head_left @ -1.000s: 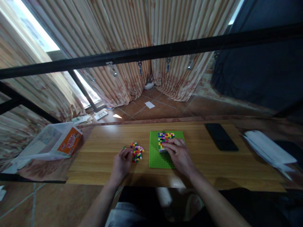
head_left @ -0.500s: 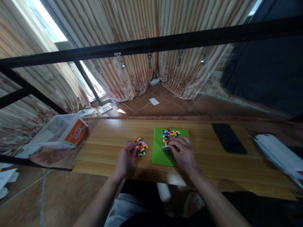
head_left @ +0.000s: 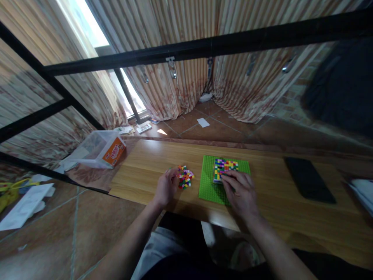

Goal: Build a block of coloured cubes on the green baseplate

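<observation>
A green studded baseplate (head_left: 206, 182) lies on the wooden table, bearing a block of small multicoloured bricks (head_left: 225, 165) near its far side. My right hand (head_left: 241, 192) is over the plate, thumb and fingertips pinched together at the block's near edge. What the pinch holds, if anything, is hidden by the fingers. To the left of the plate is a loose pile of tiny coloured bricks (head_left: 186, 177). My left hand (head_left: 166, 188) rests at the pile's left side with curled, closed fingers; I cannot make out what is between them.
A black phone-like slab (head_left: 309, 179) lies on the table (head_left: 145, 167) at the right. Beyond the table's left end stands a clear plastic bin (head_left: 97, 149) with an orange label. A black metal rail (head_left: 192, 48) crosses in front of the curtains (head_left: 189, 23).
The view has turned left, so everything appears shifted to the right. My right hand stays pinched at the brick block's near edge, and my left hand stays by the loose pile.
</observation>
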A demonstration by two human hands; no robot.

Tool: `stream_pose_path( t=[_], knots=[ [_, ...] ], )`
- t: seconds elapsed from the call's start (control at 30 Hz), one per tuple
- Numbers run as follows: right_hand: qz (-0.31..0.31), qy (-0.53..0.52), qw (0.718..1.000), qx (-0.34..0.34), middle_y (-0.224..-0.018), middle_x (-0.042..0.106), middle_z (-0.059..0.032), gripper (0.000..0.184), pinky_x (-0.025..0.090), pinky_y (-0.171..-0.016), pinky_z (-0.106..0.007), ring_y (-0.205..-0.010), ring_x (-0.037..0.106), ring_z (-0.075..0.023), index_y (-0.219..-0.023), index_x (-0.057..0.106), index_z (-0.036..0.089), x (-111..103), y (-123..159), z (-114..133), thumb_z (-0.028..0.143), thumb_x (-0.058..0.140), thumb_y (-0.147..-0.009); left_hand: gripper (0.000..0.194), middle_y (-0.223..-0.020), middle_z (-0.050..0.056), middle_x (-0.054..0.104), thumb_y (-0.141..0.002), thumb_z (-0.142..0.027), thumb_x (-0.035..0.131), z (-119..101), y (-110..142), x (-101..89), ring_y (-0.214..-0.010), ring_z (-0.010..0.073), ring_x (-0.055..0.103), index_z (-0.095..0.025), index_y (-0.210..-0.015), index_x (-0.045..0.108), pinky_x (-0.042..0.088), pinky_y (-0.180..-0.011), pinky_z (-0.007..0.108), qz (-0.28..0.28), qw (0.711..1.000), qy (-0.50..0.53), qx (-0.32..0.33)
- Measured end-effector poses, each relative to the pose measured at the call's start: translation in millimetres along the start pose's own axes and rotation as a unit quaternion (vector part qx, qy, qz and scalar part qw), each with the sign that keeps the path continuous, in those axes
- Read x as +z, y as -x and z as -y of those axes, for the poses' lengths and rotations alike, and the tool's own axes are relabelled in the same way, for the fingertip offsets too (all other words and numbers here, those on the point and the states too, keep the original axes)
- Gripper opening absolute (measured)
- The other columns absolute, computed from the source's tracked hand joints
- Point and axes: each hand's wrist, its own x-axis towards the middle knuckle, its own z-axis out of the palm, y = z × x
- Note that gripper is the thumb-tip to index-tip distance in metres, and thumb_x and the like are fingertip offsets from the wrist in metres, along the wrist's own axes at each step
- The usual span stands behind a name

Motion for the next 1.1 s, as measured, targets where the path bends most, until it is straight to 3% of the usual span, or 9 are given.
stream_pose_path(
  t=[0.2, 0.4, 0.57, 0.8, 0.9, 0.97, 1.03, 1.1],
  knots=[
    [0.003, 0.014, 1.000, -0.012, -0.106, 0.067, -0.0068, 0.018, 0.051, -0.089, -0.044, -0.100, 0.058, -0.0236, -0.103, 0.073, 0.028, 2, 3, -2, 0.027, 0.058, -0.093, 0.032, -0.102, 0.009, 0.071, -0.082, -0.007, 0.048, 2, -16, -6.4, -0.093, 0.0206, 0.067, -0.015, -0.107, 0.067, 0.053, -0.087, 0.035, -0.041, 0.996, -0.084, -0.013],
    [0.006, 0.002, 1.000, -0.006, -0.111, 0.065, -0.0073, 0.020, 0.052, -0.089, -0.045, -0.102, 0.058, -0.0241, -0.106, 0.073, 0.028, -1, 4, -3, 0.030, 0.058, -0.093, 0.030, -0.106, 0.012, 0.068, -0.084, -0.014, 0.054, -10, -38, -7.1, -0.092, 0.0217, 0.065, -0.016, -0.110, 0.068, 0.051, -0.083, 0.033, 0.020, 0.983, -0.175, -0.041],
    [-0.010, -0.022, 0.999, 0.037, -0.113, 0.066, -0.0084, 0.028, 0.051, -0.095, -0.048, -0.107, 0.060, -0.0249, -0.119, 0.067, 0.027, -7, 1, 1, 0.030, 0.053, -0.095, 0.023, -0.097, 0.010, 0.068, -0.081, -0.014, 0.057, -18, -47, -4.6, -0.094, 0.0232, 0.063, -0.018, -0.099, 0.071, 0.048, -0.086, 0.033, 0.058, 0.972, -0.224, -0.030],
    [-0.046, -0.051, 0.994, 0.086, -0.111, 0.067, -0.0081, 0.024, 0.052, -0.097, -0.045, -0.106, 0.062, -0.0229, -0.110, 0.071, 0.026, -9, -5, 4, 0.030, 0.052, -0.095, 0.015, -0.087, 0.007, 0.066, -0.081, -0.013, 0.054, -17, -48, -2.5, -0.090, 0.0210, 0.061, -0.020, -0.080, 0.068, 0.046, -0.084, 0.031, 0.046, 0.971, -0.233, -0.015],
    [-0.052, -0.060, 0.993, 0.091, -0.111, 0.067, -0.0078, 0.025, 0.052, -0.097, -0.045, -0.106, 0.063, -0.0223, -0.109, 0.072, 0.027, -9, -5, 5, 0.029, 0.051, -0.095, 0.014, -0.089, 0.007, 0.066, -0.082, -0.017, 0.054, -17, -44, -3.0, -0.088, 0.0199, 0.061, -0.020, -0.085, 0.068, 0.047, -0.082, 0.031, 0.011, 0.985, -0.173, -0.027],
    [-0.054, -0.064, 0.993, 0.089, -0.110, 0.068, -0.0073, 0.024, 0.053, -0.096, -0.044, -0.105, 0.064, -0.0218, -0.108, 0.072, 0.028, -10, -6, 8, 0.028, 0.052, -0.095, 0.015, -0.090, 0.006, 0.068, -0.083, -0.022, 0.055, -20, -38, -1.9, -0.084, 0.0185, 0.062, -0.020, -0.089, 0.068, 0.048, -0.079, 0.030, 0.000, 0.997, -0.070, -0.040],
    [-0.045, -0.076, 0.993, 0.075, -0.110, 0.068, -0.0066, 0.023, 0.053, -0.096, -0.044, -0.105, 0.064, -0.0216, -0.108, 0.072, 0.029, -11, -6, 13, 0.027, 0.053, -0.094, 0.019, -0.089, 0.005, 0.070, -0.083, -0.031, 0.058, -30, -30, 1.0, -0.079, 0.0172, 0.062, -0.019, -0.092, 0.068, 0.049, -0.075, 0.029, 0.027, 0.994, 0.085, -0.066],
    [-0.020, -0.103, 0.993, 0.056, -0.111, 0.068, -0.0060, 0.023, 0.053, -0.096, -0.043, -0.106, 0.063, -0.0212, -0.109, 0.071, 0.030, -13, -6, 20, 0.025, 0.054, -0.094, 0.028, -0.089, 0.005, 0.071, -0.079, -0.040, 0.065, -43, -19, 4.9, -0.079, 0.0164, 0.063, -0.017, -0.094, 0.069, 0.049, -0.072, 0.028, 0.102, 0.959, 0.242, -0.104]
  ],
)
